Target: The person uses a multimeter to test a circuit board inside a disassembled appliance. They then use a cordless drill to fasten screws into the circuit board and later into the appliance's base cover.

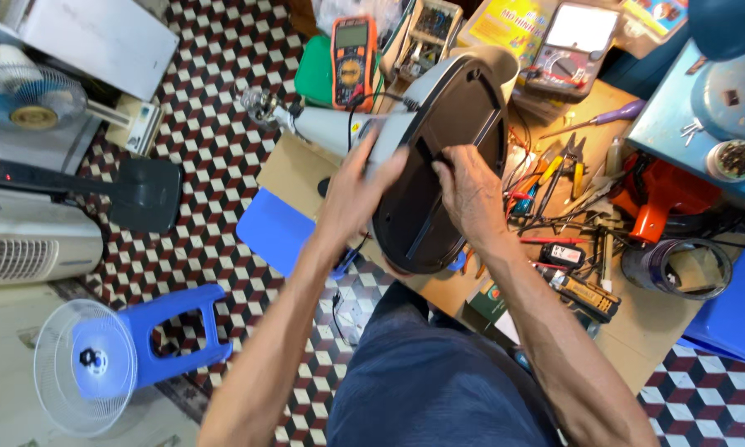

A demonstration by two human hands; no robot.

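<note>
1. A fan base (443, 157), oval, grey-rimmed with a dark underside, stood tilted on edge above the cardboard-covered counter (637, 331).
2. The left hand (357, 189) had its grip clasped on the base's left rim; the right hand (470, 192) pressed fingers into the dark underside, grasping it.
3. An orange multimeter (353, 51) lay behind, beside a green box (313, 73).
4. A yellow package (505, 25) lay at the far edge.
5. Pliers (573, 161) and a black-and-yellow labelled block (586, 294) lay to the right.
</note>
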